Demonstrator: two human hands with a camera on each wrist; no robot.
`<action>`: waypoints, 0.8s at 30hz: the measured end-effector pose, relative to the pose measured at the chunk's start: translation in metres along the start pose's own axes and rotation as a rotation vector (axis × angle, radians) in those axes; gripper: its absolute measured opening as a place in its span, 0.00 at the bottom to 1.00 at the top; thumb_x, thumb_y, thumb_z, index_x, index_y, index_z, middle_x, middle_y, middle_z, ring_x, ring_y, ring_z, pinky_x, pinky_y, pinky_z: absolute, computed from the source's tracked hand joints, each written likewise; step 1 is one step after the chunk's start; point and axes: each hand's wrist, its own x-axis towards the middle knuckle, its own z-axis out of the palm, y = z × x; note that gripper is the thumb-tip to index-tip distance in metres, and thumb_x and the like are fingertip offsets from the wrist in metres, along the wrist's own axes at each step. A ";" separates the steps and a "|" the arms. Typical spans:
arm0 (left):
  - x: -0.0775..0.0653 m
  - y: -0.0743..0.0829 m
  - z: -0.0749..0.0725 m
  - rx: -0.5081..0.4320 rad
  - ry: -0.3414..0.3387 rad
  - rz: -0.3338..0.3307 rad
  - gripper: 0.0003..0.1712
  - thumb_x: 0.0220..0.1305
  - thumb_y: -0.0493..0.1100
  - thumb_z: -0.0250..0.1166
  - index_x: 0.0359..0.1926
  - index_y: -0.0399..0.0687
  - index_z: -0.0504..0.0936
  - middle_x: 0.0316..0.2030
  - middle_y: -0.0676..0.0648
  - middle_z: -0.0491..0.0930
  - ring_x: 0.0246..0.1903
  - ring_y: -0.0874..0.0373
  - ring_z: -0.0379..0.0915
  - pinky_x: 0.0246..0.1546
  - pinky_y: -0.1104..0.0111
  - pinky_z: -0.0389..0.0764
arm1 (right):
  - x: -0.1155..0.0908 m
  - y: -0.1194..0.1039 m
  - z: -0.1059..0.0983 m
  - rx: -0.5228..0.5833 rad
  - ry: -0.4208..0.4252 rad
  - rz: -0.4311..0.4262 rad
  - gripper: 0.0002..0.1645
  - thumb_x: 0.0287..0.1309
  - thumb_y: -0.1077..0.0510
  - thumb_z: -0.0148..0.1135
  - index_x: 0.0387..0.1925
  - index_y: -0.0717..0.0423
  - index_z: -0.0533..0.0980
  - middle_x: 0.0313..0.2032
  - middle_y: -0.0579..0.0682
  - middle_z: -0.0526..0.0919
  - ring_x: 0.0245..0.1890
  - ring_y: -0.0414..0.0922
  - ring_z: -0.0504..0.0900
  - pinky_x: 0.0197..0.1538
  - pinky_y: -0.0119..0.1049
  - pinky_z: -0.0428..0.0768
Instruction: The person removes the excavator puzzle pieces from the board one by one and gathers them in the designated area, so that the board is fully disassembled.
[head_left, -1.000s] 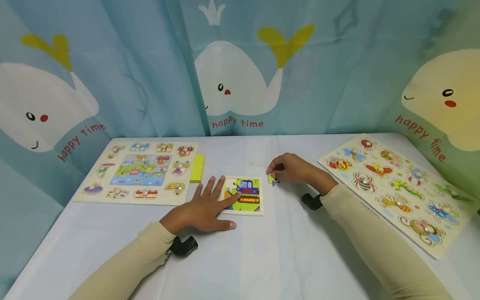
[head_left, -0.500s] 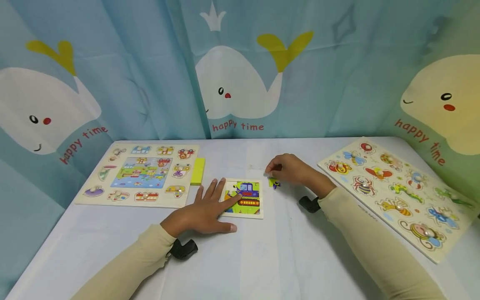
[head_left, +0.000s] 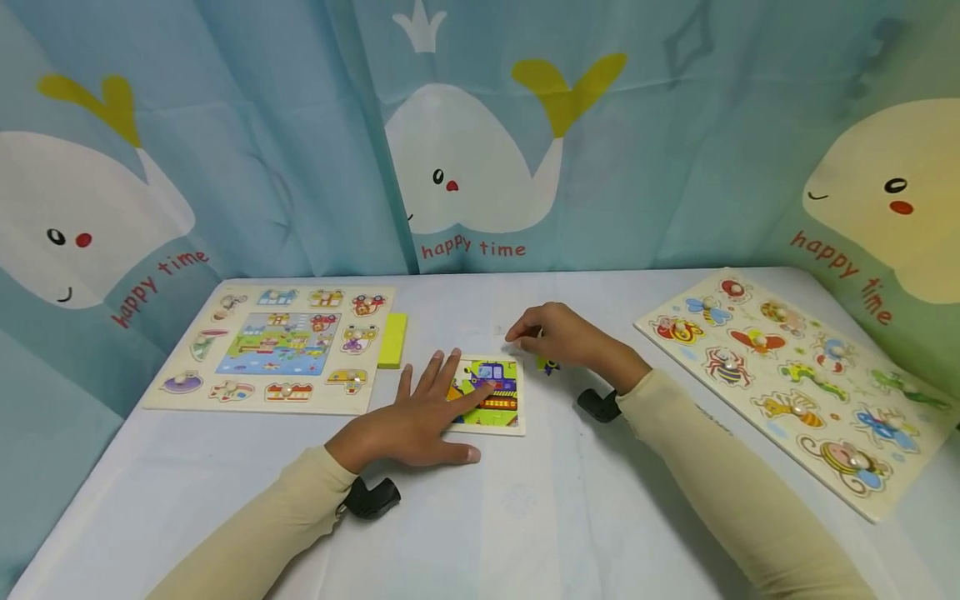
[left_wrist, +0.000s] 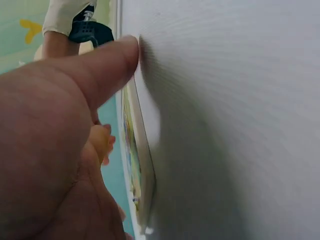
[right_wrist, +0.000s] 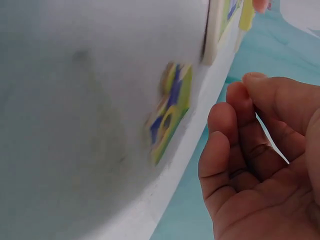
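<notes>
My left hand (head_left: 420, 425) lies with fingers spread over a small square jigsaw puzzle (head_left: 498, 422) with a purple vehicle picture. Its fingers cover the puzzle's left part, and the index fingertip touches the picture. The left thumb (left_wrist: 112, 62) reaches out just above the cloth. My right hand (head_left: 562, 333) hovers to the puzzle's upper right, fingers loosely bent, the thumb tip close against the index fingertip; nothing shows between them. Beside it a loose green, purple and yellow jigsaw piece (right_wrist: 172, 105) lies on the white cloth, partly hidden by the hand in the head view.
A large knob puzzle board (head_left: 378, 329) with vehicles lies at the left, a yellow-green flat block (head_left: 392, 342) at its right edge. At the right is an insect knob puzzle board (head_left: 750, 400). A blue whale-print curtain (head_left: 645, 167) stands behind the table.
My right hand has moved left, away from the loose jigsaw piece, which stays on the cloth. My left hand stays on the puzzle, shifted very slightly.
</notes>
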 end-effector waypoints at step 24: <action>0.010 0.010 -0.003 0.042 -0.113 -0.093 0.45 0.62 0.71 0.56 0.76 0.71 0.50 0.74 0.40 0.18 0.70 0.41 0.08 0.65 0.40 0.25 | 0.014 -0.028 0.020 0.021 -0.148 -0.092 0.09 0.63 0.63 0.63 0.43 0.59 0.84 0.39 0.46 0.84 0.40 0.42 0.78 0.48 0.38 0.77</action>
